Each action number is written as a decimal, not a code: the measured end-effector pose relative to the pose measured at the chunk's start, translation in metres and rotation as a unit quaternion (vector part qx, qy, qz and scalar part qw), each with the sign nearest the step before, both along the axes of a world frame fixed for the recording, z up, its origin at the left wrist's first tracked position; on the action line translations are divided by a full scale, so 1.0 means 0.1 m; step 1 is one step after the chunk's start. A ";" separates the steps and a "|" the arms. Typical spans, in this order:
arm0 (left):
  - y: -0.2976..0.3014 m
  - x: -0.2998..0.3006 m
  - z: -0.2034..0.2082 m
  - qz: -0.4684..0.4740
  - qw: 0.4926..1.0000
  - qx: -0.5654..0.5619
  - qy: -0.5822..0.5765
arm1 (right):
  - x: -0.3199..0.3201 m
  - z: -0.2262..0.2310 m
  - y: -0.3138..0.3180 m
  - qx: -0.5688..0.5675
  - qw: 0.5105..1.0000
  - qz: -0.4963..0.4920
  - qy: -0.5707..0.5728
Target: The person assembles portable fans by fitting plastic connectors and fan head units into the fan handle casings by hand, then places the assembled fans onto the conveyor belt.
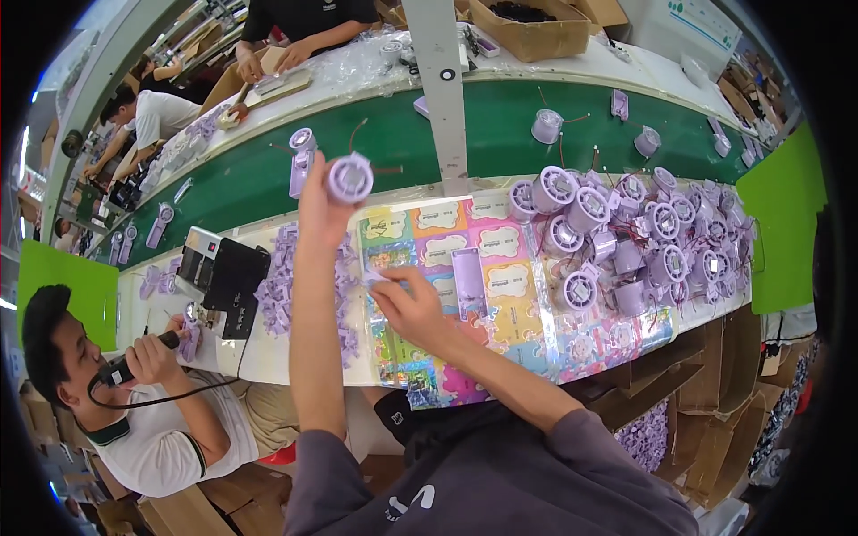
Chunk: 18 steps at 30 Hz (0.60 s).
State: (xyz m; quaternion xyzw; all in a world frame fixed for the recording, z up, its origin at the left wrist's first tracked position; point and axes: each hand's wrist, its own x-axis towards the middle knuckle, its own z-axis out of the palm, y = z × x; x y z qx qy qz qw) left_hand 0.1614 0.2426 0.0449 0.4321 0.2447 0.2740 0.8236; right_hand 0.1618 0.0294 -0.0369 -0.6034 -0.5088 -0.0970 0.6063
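My left hand is raised at the far edge of the table, its fingers around a round lilac fan housing with a slotted face and thin wires. Lower and to the right, my right hand pinches a small lilac plastic piece, partly hidden by the fingers. Beneath it lie colourful printed sheets. An elongated lilac casing rests on the sheets, just right of that hand. A heap of small lilac parts spreads beside my left forearm.
Several wired lilac fan housings are piled at the right. Beyond the table runs a green conveyor belt carrying scattered lilac parts, with a metal post before it. At left, a co-worker holds a black power screwdriver near a black fixture.
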 end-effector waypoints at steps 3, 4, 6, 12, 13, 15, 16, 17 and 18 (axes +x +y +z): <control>-0.48 -0.46 -0.13 0.063 0.998 0.000 0.000 | 0.06 0.21 -0.38 0.030 0.999 -0.032 0.004; -0.64 -0.65 -0.17 0.090 0.996 0.006 -0.007 | 0.04 0.37 -0.50 0.051 0.997 -0.054 -0.005; -1.02 -0.87 -0.11 0.002 0.998 -0.040 -0.058 | 0.12 0.52 -0.60 0.044 0.996 -0.060 0.041; -1.66 -0.91 -0.22 0.046 0.999 -0.010 0.002 | 0.25 0.62 -0.70 0.007 1.000 0.006 0.029; -1.69 -0.92 -0.22 0.027 1.000 0.002 -0.009 | 0.24 0.62 -0.70 0.000 0.999 -0.009 0.051; -1.79 -0.92 -0.22 0.043 0.999 -0.011 0.013 | 0.21 0.63 -0.77 -0.013 0.995 -0.032 0.094; -1.82 -0.93 -0.24 0.034 0.999 -0.021 0.008 | 0.20 0.66 -0.81 -0.014 0.995 -0.033 0.095; -1.83 -0.94 -0.28 0.024 0.999 -0.031 0.004 | 0.19 0.72 -0.85 -0.042 0.990 -0.014 0.133; -1.77 -0.98 -0.42 0.009 0.999 -0.029 -0.008 | 0.18 0.76 -0.88 -0.069 0.983 0.005 0.171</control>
